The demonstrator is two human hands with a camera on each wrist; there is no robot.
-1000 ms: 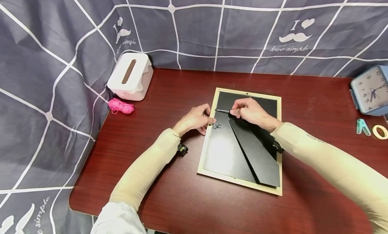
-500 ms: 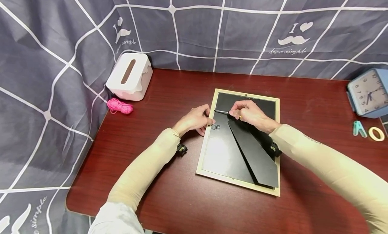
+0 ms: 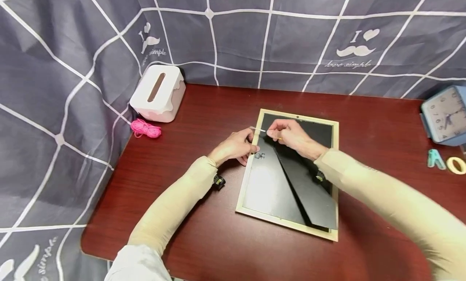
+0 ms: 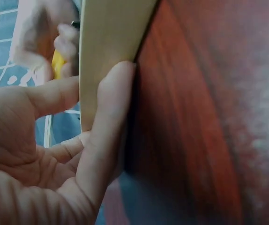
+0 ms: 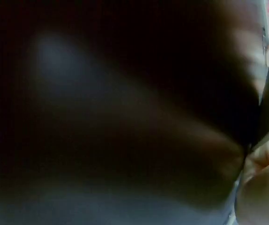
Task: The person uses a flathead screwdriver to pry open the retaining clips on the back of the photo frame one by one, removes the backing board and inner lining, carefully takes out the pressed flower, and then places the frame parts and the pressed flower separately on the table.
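A picture frame (image 3: 245,180) with a pale wooden rim lies face down, its black backing board (image 3: 260,192) upward. The loose stand flap (image 3: 309,192) tilts up from the board. My left hand (image 3: 236,145) grips the frame's left edge, thumb on top and fingers beneath; the left wrist view shows this rim (image 4: 111,37) between them. My right hand (image 3: 291,136) pinches a small screwdriver (image 3: 259,129), whose thin metal shaft points left across the rim near my left fingers. Its yellow handle (image 4: 58,63) shows in the left wrist view. The right wrist view is mostly dark and blurred.
A white tissue box (image 3: 158,93) and a bundle of pink cord (image 3: 145,128) sit at the back left. On the right are a blue clock (image 3: 445,115), a teal clip (image 3: 435,159) and a cream ring (image 3: 456,165). A grey checked cloth (image 3: 240,38) hangs behind the table.
My right hand has moved slightly left with the screwdriver, and its tip now reaches past the frame's left rim. My left hand keeps its grip on the frame.
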